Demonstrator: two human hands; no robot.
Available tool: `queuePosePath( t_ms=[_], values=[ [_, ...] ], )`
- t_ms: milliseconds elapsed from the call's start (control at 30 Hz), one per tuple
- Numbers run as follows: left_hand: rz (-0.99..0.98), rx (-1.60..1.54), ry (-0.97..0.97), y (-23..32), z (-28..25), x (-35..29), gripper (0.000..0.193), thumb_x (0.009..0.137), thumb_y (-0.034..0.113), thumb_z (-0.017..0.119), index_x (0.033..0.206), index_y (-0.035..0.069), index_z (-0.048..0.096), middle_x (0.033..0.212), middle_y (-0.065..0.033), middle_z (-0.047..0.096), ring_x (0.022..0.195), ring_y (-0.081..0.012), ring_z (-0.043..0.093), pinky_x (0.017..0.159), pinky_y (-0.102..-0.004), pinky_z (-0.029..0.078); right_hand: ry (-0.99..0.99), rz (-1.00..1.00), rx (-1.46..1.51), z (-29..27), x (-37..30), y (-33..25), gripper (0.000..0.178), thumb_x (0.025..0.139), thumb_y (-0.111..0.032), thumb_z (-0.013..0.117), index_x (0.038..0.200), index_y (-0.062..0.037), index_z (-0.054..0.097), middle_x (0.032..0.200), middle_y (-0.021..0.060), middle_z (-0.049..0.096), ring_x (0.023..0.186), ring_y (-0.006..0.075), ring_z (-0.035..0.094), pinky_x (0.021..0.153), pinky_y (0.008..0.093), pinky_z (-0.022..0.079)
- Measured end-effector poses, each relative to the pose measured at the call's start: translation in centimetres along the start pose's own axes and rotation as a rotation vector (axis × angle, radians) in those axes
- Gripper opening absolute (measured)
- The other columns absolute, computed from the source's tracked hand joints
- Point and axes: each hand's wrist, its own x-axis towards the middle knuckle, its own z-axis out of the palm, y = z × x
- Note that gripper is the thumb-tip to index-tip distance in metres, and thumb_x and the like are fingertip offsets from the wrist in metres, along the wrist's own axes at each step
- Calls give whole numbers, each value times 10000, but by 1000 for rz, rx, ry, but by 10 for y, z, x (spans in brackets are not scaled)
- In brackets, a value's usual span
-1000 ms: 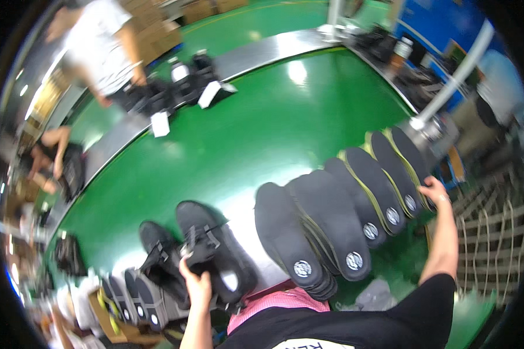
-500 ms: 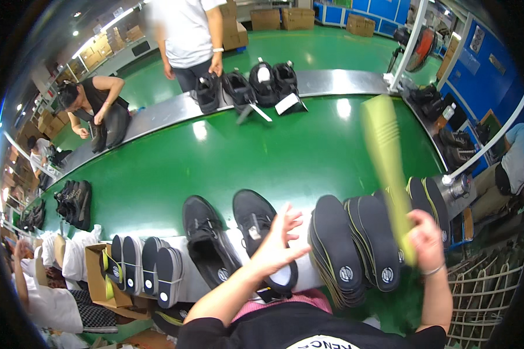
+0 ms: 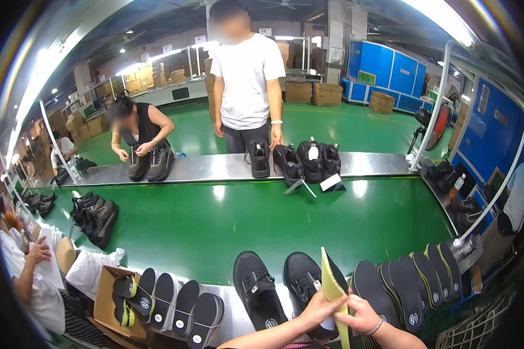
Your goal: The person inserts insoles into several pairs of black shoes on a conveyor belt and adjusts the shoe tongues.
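Note:
An insole stands nearly upright in front of me, its yellow-green underside facing left and its dark top just showing along the right edge. My left hand is closed on it from the left, and my right hand grips it from the right, close beside the left. Just behind and left of my hands sits a black lace-up shoe, toe pointing away, partly covered by my left hand. Left of that is its black mate, with an insole visible inside.
Stacks of black insoles line the bench on the right. Tied insoles and a cardboard box are at left. Beyond the green conveyor belt, black shoes stand on a metal ledge; two people are behind it.
My right hand has brought the insole left and down, and my left hand has closed on it too. The view has tilted up, showing more of the room.

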Motion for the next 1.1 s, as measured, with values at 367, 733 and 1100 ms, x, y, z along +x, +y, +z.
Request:
queuePosePath(
  t_ms=[367, 733, 1100],
  values=[
    [424, 1169, 147, -43, -64, 34, 342, 705, 117, 578, 1030, 34, 507, 1009, -123, 529, 970, -292, 499, 829, -378, 396, -180, 878, 448, -57, -42, 5, 234, 763, -237, 608, 812, -9, 627, 694, 23, 594, 639, 83, 544, 596, 214, 420],
    [118, 1199, 210, -23, -63, 34, 247, 757, 268, 559, 929, 95, 593, 760, -152, 613, 703, -330, 597, 633, -412, 480, -478, 598, -737, 49, 44, 31, 352, 769, -377, 467, 866, -96, 657, 867, 117, 628, 820, 230, 597, 734, 357, 440],
    [135, 1153, 299, -35, -71, 38, 216, 765, 235, 522, 906, 92, 601, 771, -183, 607, 712, -354, 592, 657, -432, 474, -322, 395, -1081, 59, -13, -14, 752, 658, -628, 524, 1151, -64, 461, 1290, 312, 234, 1113, 421, 355, 843, 567, 316]
  ],
)
